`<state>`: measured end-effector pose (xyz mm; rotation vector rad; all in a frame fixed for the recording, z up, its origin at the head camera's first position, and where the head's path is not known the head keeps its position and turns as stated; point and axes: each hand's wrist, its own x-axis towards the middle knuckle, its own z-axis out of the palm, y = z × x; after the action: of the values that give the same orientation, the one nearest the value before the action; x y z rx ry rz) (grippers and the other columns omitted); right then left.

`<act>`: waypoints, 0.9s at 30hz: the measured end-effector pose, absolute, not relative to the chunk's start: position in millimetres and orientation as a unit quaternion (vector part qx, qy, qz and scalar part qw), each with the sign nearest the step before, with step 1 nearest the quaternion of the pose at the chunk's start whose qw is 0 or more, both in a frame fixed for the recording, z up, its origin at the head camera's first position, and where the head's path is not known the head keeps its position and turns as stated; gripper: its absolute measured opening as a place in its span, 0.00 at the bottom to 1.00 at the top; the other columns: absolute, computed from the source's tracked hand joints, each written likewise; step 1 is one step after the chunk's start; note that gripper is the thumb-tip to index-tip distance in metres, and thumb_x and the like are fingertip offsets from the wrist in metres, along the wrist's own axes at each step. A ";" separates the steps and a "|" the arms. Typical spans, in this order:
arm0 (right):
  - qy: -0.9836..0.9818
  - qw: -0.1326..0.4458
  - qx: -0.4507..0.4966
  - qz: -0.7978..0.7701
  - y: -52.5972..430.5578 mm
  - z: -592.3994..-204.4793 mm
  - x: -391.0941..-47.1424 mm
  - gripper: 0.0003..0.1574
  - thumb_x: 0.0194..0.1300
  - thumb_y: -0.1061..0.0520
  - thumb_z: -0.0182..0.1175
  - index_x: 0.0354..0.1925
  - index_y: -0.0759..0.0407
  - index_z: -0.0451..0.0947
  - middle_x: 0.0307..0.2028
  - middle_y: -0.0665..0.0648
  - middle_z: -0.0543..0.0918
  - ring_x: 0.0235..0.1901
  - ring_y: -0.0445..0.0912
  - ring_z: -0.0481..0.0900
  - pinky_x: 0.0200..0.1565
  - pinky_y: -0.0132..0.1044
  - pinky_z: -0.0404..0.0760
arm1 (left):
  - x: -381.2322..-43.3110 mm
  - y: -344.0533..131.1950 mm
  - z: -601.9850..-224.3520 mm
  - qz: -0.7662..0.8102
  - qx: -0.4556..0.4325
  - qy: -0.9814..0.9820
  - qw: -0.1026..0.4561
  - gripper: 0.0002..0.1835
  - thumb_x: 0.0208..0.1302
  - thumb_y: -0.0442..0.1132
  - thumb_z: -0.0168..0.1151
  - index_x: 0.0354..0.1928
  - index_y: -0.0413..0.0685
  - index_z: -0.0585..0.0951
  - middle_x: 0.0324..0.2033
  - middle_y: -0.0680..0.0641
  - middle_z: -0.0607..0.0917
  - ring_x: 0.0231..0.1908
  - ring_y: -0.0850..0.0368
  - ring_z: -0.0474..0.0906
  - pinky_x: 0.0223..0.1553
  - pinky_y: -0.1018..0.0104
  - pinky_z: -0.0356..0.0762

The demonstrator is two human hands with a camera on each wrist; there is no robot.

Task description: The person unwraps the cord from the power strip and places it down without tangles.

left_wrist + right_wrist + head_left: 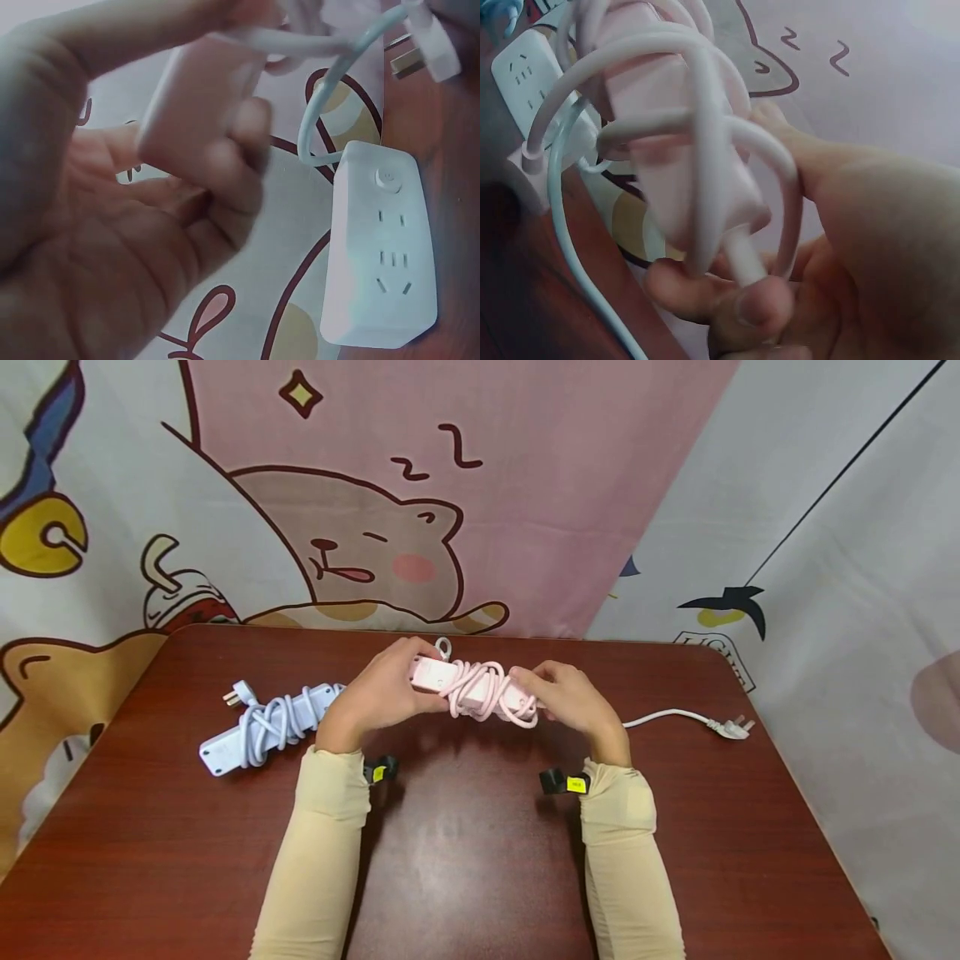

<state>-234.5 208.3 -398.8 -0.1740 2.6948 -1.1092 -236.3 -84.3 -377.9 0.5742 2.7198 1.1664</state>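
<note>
Both hands hold a pink power strip (480, 692) up over the table, its own cord (699, 150) wound round it in loose loops. At its left end, my left hand (382, 693) grips the body between thumb and fingers. My right hand (573, 697) holds the other end, fingertips by the cord's exit and thumb at the loops. Behind it stands a white power strip (381, 247), mostly hidden in the head view; a white cord (667, 716) runs right to a plug (731, 729). A plug with flat prongs (435, 52) hangs near it in the left wrist view.
A pale blue power strip (225, 752) with its cord wrapped round it lies left of my left hand, its plug (242, 693) on top. The brown table (465, 860) ends at a printed curtain (555, 527) at the back.
</note>
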 end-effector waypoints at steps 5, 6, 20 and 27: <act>0.912 0.088 -0.051 -0.398 206.2 -395.1 -233.7 0.37 0.71 0.25 0.49 0.40 0.56 0.80 0.24 0.53 0.75 0.21 0.47 0.74 0.26 0.38 0.74 | -235.5 -87.3 -374.5 0.408 0.170 0.896 0.042 0.34 0.52 0.49 0.80 0.60 0.49 0.78 0.48 0.47 0.86 0.47 0.49 0.81 0.51 0.57 0.77; 0.909 0.086 -0.052 -0.404 205.9 -394.5 -233.6 0.37 0.72 0.25 0.48 0.38 0.56 0.79 0.23 0.52 0.74 0.20 0.46 0.73 0.25 0.37 0.73 | -235.4 -87.9 -374.2 0.410 0.165 0.896 0.040 0.34 0.52 0.50 0.80 0.61 0.50 0.78 0.48 0.47 0.86 0.46 0.50 0.81 0.51 0.57 0.77; 0.849 0.102 -0.026 -0.517 214.2 -377.2 -225.5 0.34 0.70 0.30 0.57 0.33 0.60 0.78 0.18 0.54 0.73 0.17 0.43 0.64 0.20 0.32 0.65 | -235.7 -93.4 -370.5 0.517 0.156 0.840 0.054 0.35 0.49 0.45 0.83 0.61 0.46 0.80 0.44 0.45 0.88 0.40 0.56 0.82 0.42 0.69 0.81; 0.808 0.079 0.038 -0.582 210.4 -365.0 -219.9 0.36 0.66 0.27 0.61 0.31 0.59 0.78 0.14 0.46 0.73 0.15 0.39 0.68 0.18 0.31 0.66 | -234.1 -98.7 -367.6 0.618 0.162 0.765 0.083 0.32 0.58 0.34 0.76 0.65 0.46 0.78 0.49 0.42 0.88 0.40 0.64 0.86 0.39 0.73 0.84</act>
<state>-219.9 210.4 -365.0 0.1137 2.4194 -1.7421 -234.1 -98.7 -367.6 0.4823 2.2840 1.8460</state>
